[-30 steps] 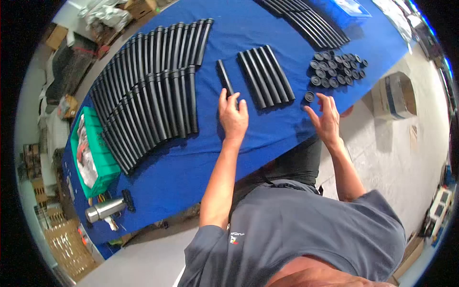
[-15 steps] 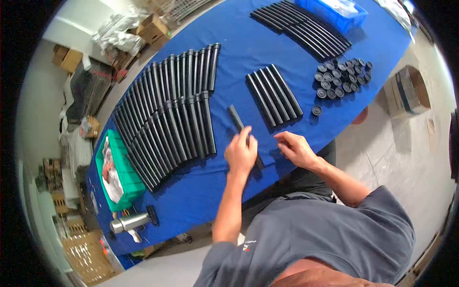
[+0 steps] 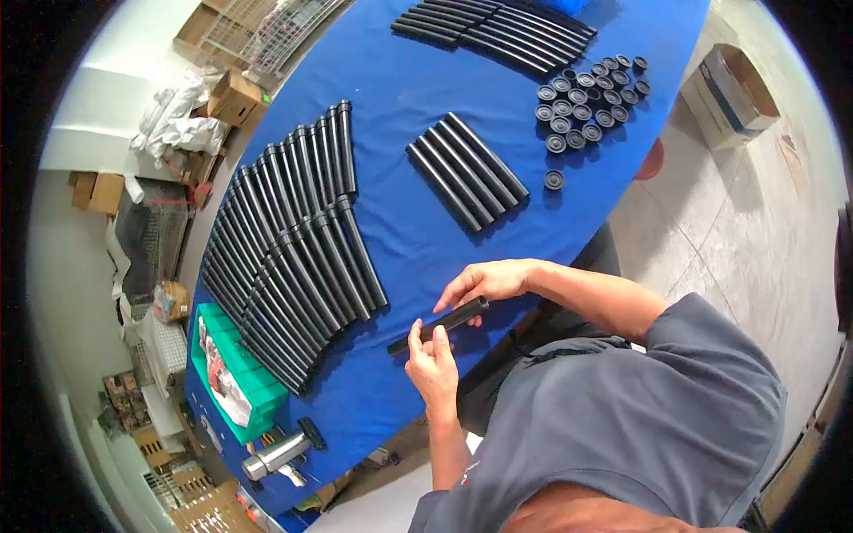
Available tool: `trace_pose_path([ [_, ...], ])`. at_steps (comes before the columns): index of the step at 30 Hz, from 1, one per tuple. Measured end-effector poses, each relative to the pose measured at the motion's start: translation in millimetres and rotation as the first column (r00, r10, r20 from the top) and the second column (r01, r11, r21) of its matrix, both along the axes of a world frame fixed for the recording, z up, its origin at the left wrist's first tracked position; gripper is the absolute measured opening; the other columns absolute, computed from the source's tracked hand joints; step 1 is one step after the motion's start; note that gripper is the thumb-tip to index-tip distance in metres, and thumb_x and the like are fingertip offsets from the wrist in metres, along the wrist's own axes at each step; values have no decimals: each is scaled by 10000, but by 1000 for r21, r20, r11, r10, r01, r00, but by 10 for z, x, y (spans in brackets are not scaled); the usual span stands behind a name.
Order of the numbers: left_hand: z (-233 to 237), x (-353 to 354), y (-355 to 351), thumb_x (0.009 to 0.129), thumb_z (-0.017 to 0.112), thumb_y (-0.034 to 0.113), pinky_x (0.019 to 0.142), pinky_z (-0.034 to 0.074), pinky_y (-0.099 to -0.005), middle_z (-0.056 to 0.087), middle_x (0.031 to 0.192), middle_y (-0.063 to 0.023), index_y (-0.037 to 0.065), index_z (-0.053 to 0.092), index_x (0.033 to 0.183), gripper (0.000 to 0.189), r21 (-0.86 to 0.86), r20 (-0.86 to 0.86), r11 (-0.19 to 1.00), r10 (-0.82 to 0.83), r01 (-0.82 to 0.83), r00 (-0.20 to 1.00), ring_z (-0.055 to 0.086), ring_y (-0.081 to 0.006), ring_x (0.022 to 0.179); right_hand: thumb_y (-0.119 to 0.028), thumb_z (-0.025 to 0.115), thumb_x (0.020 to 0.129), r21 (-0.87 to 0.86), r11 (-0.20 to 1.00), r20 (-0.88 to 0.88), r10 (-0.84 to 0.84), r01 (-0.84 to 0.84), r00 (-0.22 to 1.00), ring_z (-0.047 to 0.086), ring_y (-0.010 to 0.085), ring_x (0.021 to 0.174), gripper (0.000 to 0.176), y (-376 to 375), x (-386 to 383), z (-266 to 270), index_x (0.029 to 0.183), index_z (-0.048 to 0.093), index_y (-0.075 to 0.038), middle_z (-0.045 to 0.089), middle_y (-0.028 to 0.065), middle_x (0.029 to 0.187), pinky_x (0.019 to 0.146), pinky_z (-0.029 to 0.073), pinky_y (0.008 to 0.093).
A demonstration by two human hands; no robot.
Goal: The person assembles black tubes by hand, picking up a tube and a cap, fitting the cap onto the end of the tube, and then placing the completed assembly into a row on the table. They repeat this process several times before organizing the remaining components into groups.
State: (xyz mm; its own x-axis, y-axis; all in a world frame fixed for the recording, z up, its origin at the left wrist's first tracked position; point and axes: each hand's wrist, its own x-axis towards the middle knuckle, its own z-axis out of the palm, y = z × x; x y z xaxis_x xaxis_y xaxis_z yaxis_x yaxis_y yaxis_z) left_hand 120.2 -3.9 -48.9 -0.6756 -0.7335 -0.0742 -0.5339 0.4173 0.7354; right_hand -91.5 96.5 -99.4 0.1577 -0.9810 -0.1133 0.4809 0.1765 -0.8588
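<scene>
A single black tube point(image 3: 462, 317) is held at a slant above the near edge of the blue-covered table. My left hand point(image 3: 433, 366) grips its lower left part between thumb and fingers. Fingers of my right hand point(image 3: 496, 282) curl round the upper right part, partly hidden by the tube. Beyond the hands, several loose black tubes point(image 3: 468, 173) lie side by side. On the left, two long rows of black tubes with caps on their ends point(image 3: 293, 240) fan across the cloth. Round black caps point(image 3: 582, 113) are grouped at the right, one point(image 3: 554, 180) apart from them.
More black tubes point(image 3: 498, 31) lie at the far side of the table point(image 3: 382, 53). At the left edge stands a green bin point(image 3: 258, 400) with bagged contents, beside a metal hammer-like tool point(image 3: 277, 455). A cardboard box point(image 3: 729, 98) sits on the floor at right.
The tube has been turned from its earlier slant and brought nearer my body. My right hand, empty before, has come onto it. The camera view has shifted, moving the table items within it.
</scene>
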Motion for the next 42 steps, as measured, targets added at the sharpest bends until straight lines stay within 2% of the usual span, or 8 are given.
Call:
trace_pose_path([
  [5, 134, -146, 25, 1002, 679, 187, 651, 537, -287, 737, 832, -111, -40, 471, 1468, 558, 87, -168, 996, -10, 24, 986, 663, -145, 647, 19, 579, 988, 24, 996, 67, -90, 88, 994, 690, 170, 897, 436, 15, 9, -70, 1421, 564, -24, 681, 98, 1057, 865, 593, 334],
  [10, 129, -168, -104, 1005, 644, 113, 706, 538, -295, 713, 1092, -118, -57, 679, 1117, 206, -132, -275, 990, -80, 45, 958, 661, -148, 872, 90, 623, 931, 63, 988, 73, -148, 144, 986, 691, 186, 928, 532, 1, 2, -7, 1443, 533, -22, 665, 124, 1101, 874, 598, 342],
  [13, 41, -97, -252, 1020, 593, 111, 648, 511, -298, 698, 1009, -111, -61, 686, 946, 208, -420, -273, 904, -208, 78, 939, 630, -178, 748, 54, 666, 928, 58, 989, 73, -138, 134, 988, 686, 180, 937, 565, 16, 2, 49, 1467, 523, -44, 669, 129, 1088, 882, 593, 334],
  [18, 152, -86, -168, 1045, 539, 146, 520, 370, -346, 514, 624, -91, -44, 516, 646, 442, -146, -247, 987, -100, 65, 964, 497, -179, 539, 8, 705, 921, 67, 987, 95, -150, 144, 984, 682, 188, 962, 572, 1, -3, 68, 1461, 519, -25, 665, 135, 1133, 885, 590, 339],
  [24, 104, -7, -180, 1054, 582, 232, 512, 396, -366, 527, 575, -109, -14, 549, 687, 443, -189, -169, 980, -100, 67, 981, 504, -187, 509, -254, 773, 917, 143, 979, 225, -178, 148, 958, 691, 206, 992, 675, 18, -25, 29, 1456, 482, 31, 669, 149, 1150, 907, 575, 361],
  [29, 98, 29, -148, 1037, 631, 214, 509, 402, -339, 523, 584, -101, -3, 573, 753, 361, -191, -227, 981, -63, 19, 972, 476, -165, 508, -159, 704, 957, 157, 971, 148, -206, 183, 967, 698, 218, 992, 555, -7, -9, 66, 1446, 506, 14, 691, 171, 1150, 895, 584, 373],
  [34, 192, -78, -218, 949, 599, 19, 724, 558, -391, 703, 927, -166, -63, 604, 780, 188, -469, -346, 881, -245, 59, 906, 702, -299, 810, -142, 708, 945, 196, 959, 128, -233, 206, 964, 703, 219, 975, 563, -14, 13, 100, 1445, 508, 22, 694, 175, 1156, 896, 581, 376],
  [42, 164, -2, -178, 953, 611, -10, 490, 304, -363, 374, 609, -113, -21, 398, 670, 354, -189, -429, 981, -115, 36, 896, 369, -190, 504, -118, 692, 954, 212, 958, 132, -223, 192, 966, 706, 226, 974, 551, -13, -6, 77, 1452, 499, 19, 695, 184, 1173, 902, 583, 376],
])
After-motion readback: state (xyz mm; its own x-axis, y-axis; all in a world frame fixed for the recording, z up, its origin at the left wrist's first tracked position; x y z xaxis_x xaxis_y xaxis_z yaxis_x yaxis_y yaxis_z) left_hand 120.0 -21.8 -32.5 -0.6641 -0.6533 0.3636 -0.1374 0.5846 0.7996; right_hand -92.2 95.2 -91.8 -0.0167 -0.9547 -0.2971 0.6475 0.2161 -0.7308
